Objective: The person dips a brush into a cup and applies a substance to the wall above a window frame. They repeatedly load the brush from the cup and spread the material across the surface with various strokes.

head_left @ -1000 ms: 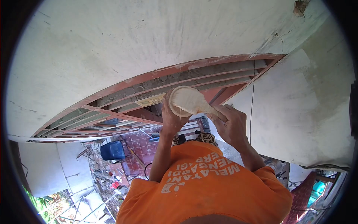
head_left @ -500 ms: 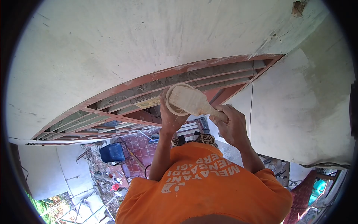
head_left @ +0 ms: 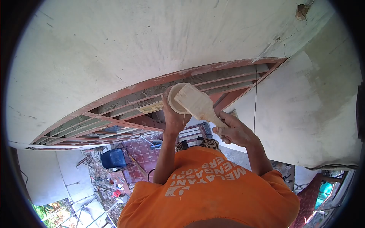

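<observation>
My left hand (head_left: 173, 118) is wrapped round a round, pale container (head_left: 172, 99), held up in front of the wall with its mouth toward me. My right hand (head_left: 237, 131) grips the handle of a wide paintbrush (head_left: 197, 103). The brush's pale bristles lie over the container's mouth and hide part of its inside. A thin drip hangs below the rim. Both the brush and my fingers carry pale smears.
Ahead stands a white, stained wall (head_left: 125, 45) above a reddish window frame (head_left: 152, 85) with slats. Far below are a red tiled floor (head_left: 138, 155), a blue chair (head_left: 113, 158) and rubble. A thin cord (head_left: 255, 102) hangs at the right.
My right hand has moved slightly down and right, and the brush now tilts more steeply across the container. My left hand stays round the container.
</observation>
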`<state>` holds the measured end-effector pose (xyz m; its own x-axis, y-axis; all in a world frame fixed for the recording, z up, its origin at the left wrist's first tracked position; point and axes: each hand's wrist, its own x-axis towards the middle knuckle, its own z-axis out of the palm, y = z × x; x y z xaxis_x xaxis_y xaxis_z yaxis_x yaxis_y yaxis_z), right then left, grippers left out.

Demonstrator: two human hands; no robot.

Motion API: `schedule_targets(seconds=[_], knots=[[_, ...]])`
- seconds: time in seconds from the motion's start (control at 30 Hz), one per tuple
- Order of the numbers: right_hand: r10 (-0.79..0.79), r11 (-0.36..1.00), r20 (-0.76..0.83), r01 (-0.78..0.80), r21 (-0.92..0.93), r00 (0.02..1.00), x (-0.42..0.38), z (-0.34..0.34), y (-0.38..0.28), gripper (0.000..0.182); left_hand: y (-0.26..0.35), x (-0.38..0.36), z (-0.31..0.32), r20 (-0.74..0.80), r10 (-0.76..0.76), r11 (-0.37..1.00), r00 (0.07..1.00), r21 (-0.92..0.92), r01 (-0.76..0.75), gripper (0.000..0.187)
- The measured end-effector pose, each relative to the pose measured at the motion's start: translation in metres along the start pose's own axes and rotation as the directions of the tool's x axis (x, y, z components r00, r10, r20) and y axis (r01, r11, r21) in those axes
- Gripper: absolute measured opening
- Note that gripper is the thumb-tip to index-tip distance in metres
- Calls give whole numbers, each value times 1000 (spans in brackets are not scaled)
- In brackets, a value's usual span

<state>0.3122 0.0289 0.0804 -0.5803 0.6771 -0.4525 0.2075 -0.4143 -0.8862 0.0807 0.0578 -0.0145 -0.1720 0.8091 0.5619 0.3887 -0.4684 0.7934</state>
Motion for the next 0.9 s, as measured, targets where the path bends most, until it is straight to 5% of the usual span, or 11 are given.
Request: schedule_targets(seconds=[0.33,0.4,0.53,0.83,0.9], knots=[[-159,921,52,129,368,986,19,33,-18,55,-14,14,9,3,-77,994,997,75,76,88],[-180,855,-19,166,492,984,20,42,-23,52,-15,16,11,-26,-71,996,997,-53,70,88],[-205,848,16,169,502,979,25,47,-17,51,-24,18,16,-42,1,1000,999,10,-1,85],[-124,805,-35,121,581,992,32,54,-25,40,-27,20,21,13,-127,992,992,0,127,90],[-157,790,-33,146,595,987,36,53,-22,39,-26,20,24,-35,-171,978,985,-130,165,88]])
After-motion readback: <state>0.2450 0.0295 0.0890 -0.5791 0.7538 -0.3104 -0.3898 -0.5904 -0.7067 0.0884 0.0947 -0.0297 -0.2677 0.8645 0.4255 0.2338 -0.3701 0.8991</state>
